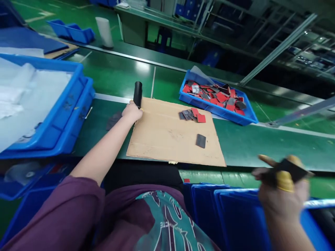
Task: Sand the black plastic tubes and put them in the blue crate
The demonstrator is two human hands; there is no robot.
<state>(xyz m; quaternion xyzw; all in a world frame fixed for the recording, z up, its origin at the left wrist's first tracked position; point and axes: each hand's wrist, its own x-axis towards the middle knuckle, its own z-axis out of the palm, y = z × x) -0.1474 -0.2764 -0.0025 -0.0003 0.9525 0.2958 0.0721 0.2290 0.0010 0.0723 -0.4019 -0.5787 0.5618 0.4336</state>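
Over on the left, the left hand (132,113) is clamping a black roll (138,94), fingers curled round it at the edge of the cardboard sheet (170,139); out right, the blurred right hand (284,198) is pinching a dark pad (290,170) between yellow-capped fingers (284,181).

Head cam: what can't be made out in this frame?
Head view only:
- right hand: motion blur smears it and the dark piece in its fingers.
- black cylinder: left hand hides its lower end, so any grip is unclear.
- blue tray: piled red-and-grey pieces hide whatever lies beneath.
- blue crate: left edge cuts it off; white sheeting hides its contents.
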